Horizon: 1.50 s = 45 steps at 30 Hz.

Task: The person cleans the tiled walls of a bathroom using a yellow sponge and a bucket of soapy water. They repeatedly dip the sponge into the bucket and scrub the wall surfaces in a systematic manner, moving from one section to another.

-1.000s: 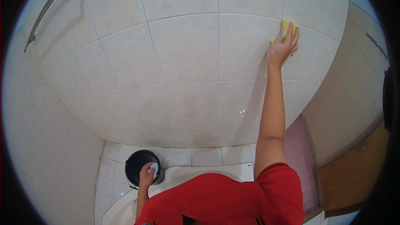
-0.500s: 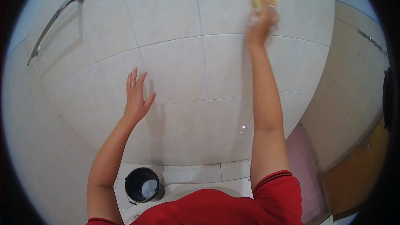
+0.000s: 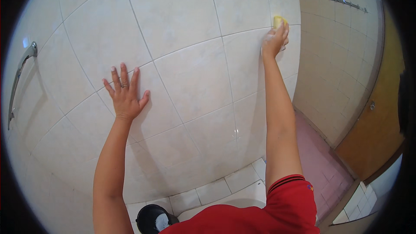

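My right hand [image 3: 275, 41] grips a yellow sponge [image 3: 279, 21] and presses it to the pale tiled wall [image 3: 186, 78] near the wall's right edge. White suds show on the fingers and wrist. At the left, my left hand [image 3: 126, 93] lies on the same tiles with its fingers spread and nothing in it; a ring is on one finger. Below stands a black bucket [image 3: 149, 217] with something whitish inside, perhaps foam, partly hidden by my red shirt.
A chrome grab bar [image 3: 19, 76] is fixed to the wall at far left. White tiles line a ledge [image 3: 212, 192] along the tub rim below. Rightward are a pink floor [image 3: 318, 156], a wooden door [image 3: 368, 134] and a hook rail [image 3: 348, 3].
My view has turned to the right. The left hand has come to lie flat on the tiles with fingers spread. The right hand, still with the sponge, has moved toward the wall's right edge.
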Each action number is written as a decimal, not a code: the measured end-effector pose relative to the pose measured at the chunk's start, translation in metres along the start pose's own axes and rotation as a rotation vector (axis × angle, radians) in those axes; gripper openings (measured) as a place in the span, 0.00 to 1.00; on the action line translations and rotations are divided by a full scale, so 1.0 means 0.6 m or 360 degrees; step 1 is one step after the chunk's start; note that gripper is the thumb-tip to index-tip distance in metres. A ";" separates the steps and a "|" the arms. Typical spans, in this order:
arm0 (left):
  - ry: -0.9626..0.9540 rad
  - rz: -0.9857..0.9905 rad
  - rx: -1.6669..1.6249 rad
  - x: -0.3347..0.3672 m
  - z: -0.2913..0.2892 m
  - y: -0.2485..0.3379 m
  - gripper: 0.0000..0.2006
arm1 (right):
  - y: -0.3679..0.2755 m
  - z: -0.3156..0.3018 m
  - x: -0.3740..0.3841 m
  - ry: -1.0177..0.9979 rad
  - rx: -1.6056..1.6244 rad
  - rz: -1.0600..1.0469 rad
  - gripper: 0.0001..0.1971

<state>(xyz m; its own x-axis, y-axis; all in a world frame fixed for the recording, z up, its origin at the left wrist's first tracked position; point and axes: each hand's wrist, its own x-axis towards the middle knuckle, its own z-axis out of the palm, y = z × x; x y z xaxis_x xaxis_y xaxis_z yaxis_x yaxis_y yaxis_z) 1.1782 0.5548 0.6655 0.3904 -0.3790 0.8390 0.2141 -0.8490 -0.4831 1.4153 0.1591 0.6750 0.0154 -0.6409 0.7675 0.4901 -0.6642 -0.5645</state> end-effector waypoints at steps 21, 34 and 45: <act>0.0002 0.0072 0.0086 -0.007 0.005 -0.008 0.33 | 0.058 -0.049 -0.133 -0.0278 -0.0017 -0.0325 0.25; -0.0004 0.0057 0.0058 -0.005 0.003 -0.004 0.33 | 0.113 -0.042 -0.097 -0.0047 0.0148 -0.0136 0.22; 0.0047 0.0060 0.0039 -0.006 0.007 -0.009 0.30 | 0.043 -0.131 -0.335 -0.0852 0.0584 -0.0945 0.21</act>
<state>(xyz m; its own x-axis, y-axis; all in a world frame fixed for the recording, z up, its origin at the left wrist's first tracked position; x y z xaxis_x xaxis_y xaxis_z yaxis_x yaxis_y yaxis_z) 1.1792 0.5625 0.6640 0.3722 -0.4215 0.8269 0.2216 -0.8248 -0.5202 1.3562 0.2402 0.4821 0.0306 0.0988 0.9946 0.7947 -0.6059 0.0357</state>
